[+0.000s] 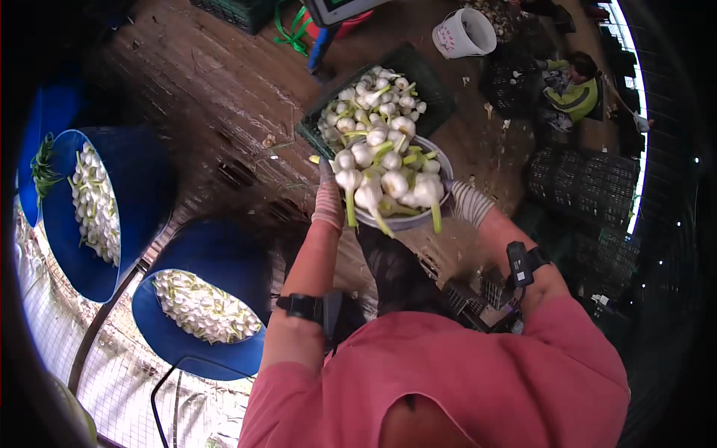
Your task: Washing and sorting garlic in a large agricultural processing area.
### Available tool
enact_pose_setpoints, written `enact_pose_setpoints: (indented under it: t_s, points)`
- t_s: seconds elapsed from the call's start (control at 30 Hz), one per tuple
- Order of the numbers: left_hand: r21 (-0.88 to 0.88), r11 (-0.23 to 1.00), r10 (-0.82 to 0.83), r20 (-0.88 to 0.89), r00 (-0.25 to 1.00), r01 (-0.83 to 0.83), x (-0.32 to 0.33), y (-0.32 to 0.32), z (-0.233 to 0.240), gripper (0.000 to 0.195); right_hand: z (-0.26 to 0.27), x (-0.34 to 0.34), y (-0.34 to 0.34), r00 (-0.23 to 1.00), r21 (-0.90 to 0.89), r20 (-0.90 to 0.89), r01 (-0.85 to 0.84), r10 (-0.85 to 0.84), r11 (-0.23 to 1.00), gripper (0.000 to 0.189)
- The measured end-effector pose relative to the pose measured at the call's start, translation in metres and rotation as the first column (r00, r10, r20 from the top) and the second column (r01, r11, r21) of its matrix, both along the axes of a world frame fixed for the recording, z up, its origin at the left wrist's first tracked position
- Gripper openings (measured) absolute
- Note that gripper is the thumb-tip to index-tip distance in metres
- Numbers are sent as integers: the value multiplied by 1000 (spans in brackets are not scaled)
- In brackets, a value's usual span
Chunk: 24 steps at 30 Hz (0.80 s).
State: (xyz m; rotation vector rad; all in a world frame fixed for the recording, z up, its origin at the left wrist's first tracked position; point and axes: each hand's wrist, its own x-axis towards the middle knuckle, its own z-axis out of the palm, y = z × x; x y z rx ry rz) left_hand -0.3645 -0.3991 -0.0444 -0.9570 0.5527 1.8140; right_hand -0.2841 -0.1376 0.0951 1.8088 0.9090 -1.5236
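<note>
Between my gloved hands is a round metal bowl heaped with garlic bulbs on short green stems. My left hand grips the bowl's left side, and my right hand has hold of its right side. Several stems hang over the near rim. Just beyond the bowl, a dark green plastic crate holds more garlic bulbs; the bowl overlaps the crate's near part in the view. My fingertips are partly hidden by the bowl and garlic.
Two large blue tubs with garlic stand at the left. A white bucket is on the floor at the upper right. Beyond it, at the right, a person sits near black crates. A scale display is at the top.
</note>
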Motion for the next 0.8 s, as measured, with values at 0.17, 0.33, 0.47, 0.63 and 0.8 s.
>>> enact_pose_setpoints:
  t_s: [0.17, 0.33, 0.47, 0.63, 0.8]
  points:
    - [75, 997, -12, 44, 999, 9, -33, 53, -26, 100, -29, -100, 55, 872, 137, 22, -486, 488, 863, 43]
    - [-111, 977, -159, 191, 969, 183, -33, 101, -31, 97, -7, -138, 84, 801, 126, 91, -599, 592, 791, 44]
    - [-127, 967, -196, 173, 965, 219, -21, 124, -24, 92, 11, -128, 100, 814, 141, 37, -578, 579, 804, 44]
    - [-183, 924, -280, 273, 920, 336, 4, 120, -20, 75, 5, -100, 106, 837, 150, 94, -547, 538, 824, 46]
    - [-228, 915, -295, 186, 937, 333, 43, 102, -31, 69, 10, -62, 101, 812, 59, 114, -580, 572, 812, 52]
